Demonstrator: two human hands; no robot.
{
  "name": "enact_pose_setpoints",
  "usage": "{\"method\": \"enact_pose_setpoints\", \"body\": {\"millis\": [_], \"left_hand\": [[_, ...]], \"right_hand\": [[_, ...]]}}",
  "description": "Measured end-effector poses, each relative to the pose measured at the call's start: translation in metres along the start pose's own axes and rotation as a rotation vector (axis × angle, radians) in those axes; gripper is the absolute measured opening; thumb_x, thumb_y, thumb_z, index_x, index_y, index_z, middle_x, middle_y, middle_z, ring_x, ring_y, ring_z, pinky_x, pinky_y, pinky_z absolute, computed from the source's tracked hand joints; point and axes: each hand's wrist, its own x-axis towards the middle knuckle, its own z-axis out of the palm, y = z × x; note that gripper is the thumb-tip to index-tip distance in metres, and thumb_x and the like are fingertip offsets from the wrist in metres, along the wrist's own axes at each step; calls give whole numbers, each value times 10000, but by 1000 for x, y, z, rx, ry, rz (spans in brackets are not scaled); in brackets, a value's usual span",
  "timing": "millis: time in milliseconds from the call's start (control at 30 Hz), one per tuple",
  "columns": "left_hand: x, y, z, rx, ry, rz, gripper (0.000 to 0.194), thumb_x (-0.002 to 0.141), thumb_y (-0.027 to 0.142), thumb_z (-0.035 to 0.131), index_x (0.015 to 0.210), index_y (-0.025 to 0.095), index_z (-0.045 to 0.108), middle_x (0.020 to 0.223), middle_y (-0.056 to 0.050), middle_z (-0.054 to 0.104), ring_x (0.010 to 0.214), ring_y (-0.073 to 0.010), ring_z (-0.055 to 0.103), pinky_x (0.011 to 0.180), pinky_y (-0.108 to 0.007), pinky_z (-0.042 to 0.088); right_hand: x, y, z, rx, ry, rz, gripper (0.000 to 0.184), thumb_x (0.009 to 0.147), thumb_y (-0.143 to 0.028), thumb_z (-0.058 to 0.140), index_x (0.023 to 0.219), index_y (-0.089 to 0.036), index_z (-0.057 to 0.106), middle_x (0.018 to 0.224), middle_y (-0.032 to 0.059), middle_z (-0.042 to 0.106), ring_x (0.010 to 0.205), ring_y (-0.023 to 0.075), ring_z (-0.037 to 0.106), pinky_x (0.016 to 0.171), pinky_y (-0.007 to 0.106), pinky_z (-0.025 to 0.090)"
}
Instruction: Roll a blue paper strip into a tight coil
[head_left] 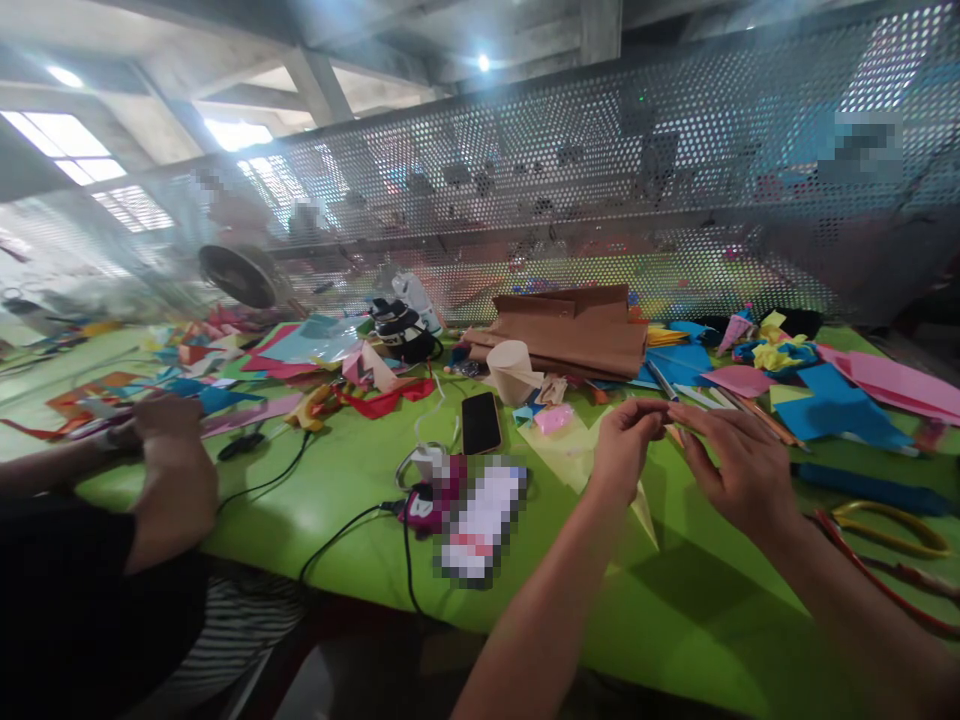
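Observation:
My left hand [624, 445] and my right hand [739, 465] meet above the right part of the green table. Both are closed, thumbs and fingertips pinched together around something small. What they pinch is mostly hidden by the fingers, so I cannot make out its kind. Behind and below my left hand lies pale yellow paper [559, 455], one pointed corner showing between my wrists. A small pink packet [553, 419] rests on its far edge. Scissors with yellow and red handles [889, 530] lie right of my right forearm.
A dark phone [481, 423], a blurred-screen phone [484, 525] and a magenta power strip [431, 508] with cables occupy the middle of the green table [345, 575]. Brown paper [570, 335] and blue sheets [840, 405] line the back. A co-worker's arms [172, 470] are at left.

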Motion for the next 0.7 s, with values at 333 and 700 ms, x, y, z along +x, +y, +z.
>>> {"method": "enact_pose_setpoints", "body": {"millis": [333, 700], "left_hand": [[-14, -19, 22, -143, -168, -159, 409, 670, 456, 894, 925, 147, 806, 902, -89, 776, 846, -205, 693, 926, -387, 527], [-30, 4, 42, -319, -304, -298, 756, 859, 797, 456, 1293, 229, 705, 1416, -131, 644, 1438, -355, 498, 1155, -474, 432]], "right_hand": [[9, 1, -10, 154, 54, 213, 399, 1012, -238, 547, 1403, -291, 604, 1343, 97, 708, 1232, 315, 650, 1040, 541, 505], [5, -29, 3, 119, -232, 136, 712, 1035, -536, 406, 1681, -346, 176, 1711, 81, 327, 1577, 409, 256, 1256, 705, 151]]}}
